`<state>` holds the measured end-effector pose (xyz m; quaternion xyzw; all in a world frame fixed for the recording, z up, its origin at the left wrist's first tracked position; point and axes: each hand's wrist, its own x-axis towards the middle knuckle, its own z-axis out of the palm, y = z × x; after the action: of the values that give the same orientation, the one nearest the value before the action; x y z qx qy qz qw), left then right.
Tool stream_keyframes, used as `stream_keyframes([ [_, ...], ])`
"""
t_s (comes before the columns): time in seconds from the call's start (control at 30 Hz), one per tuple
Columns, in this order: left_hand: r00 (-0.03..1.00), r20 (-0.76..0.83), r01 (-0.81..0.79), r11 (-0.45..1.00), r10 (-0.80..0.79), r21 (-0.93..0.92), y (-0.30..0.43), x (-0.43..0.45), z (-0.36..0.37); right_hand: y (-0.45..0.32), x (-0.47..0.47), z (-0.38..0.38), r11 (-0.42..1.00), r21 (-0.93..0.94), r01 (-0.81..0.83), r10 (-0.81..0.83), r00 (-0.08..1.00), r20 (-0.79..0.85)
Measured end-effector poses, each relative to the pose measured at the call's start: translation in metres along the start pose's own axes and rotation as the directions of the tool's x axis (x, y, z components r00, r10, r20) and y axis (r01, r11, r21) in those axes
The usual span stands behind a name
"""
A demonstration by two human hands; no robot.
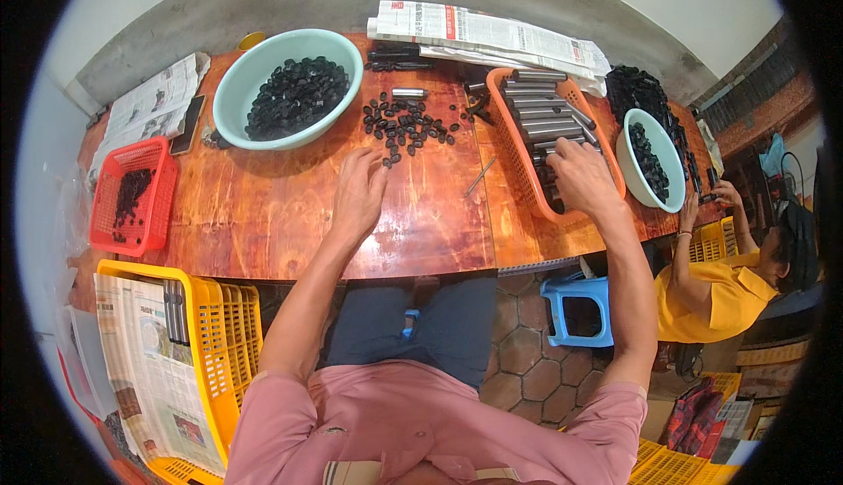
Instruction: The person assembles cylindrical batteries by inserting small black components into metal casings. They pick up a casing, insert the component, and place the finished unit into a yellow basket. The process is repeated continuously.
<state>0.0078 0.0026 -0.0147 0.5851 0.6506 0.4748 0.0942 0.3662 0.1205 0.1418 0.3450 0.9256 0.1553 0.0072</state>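
Observation:
My left hand (360, 188) rests at the near edge of a loose pile of small black oval parts (402, 126), its fingertips beside the nearest ones. Inside the orange plastic basket (520, 169) my right hand (578, 172) reaches among metal tubes (546, 130) with black ends; its fingertips touch the tubes, and whether they grip one cannot be made out. One short metal tube (409, 93) lies behind the pile. A thin metal rod (479, 177) lies between my hands. A large pale green basin (290, 139) of black parts stands left of the pile.
A red basket (158, 188) and a phone (189, 124) stand at the left. Newspapers (487, 33) lie at the back. A smaller basin (673, 198) is at the right, near a person in yellow (718, 300) handling black parts. A yellow crate (217, 333) stands below left, a blue stool (556, 313) below right.

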Motion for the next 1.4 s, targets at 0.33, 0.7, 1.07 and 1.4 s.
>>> stream_keyframes([
  [0.33,0.999,0.004,0.047,0.998,-0.047,-0.03,-0.002,-0.002,-0.001,-0.023,-0.021,-0.041,0.666,0.723,-0.181,0.543,0.783,-0.304],
  [0.7,0.826,0.496,0.546,0.593,-0.267,-0.591,0.037,-0.008,-0.002,-0.174,0.004,0.043,-0.041,0.957,0.286,0.867,0.486,-0.108],
  [1.07,0.765,0.614,0.622,-0.025,-0.196,-0.783,0.021,0.027,0.02,-0.248,0.056,0.093,-0.173,0.979,0.107,0.759,0.649,0.063],
  [1.4,0.795,0.592,0.574,-0.149,-0.133,-0.805,-0.002,0.038,0.021,-0.247,0.077,0.084,-0.218,0.974,-0.059,0.559,0.811,0.175],
])
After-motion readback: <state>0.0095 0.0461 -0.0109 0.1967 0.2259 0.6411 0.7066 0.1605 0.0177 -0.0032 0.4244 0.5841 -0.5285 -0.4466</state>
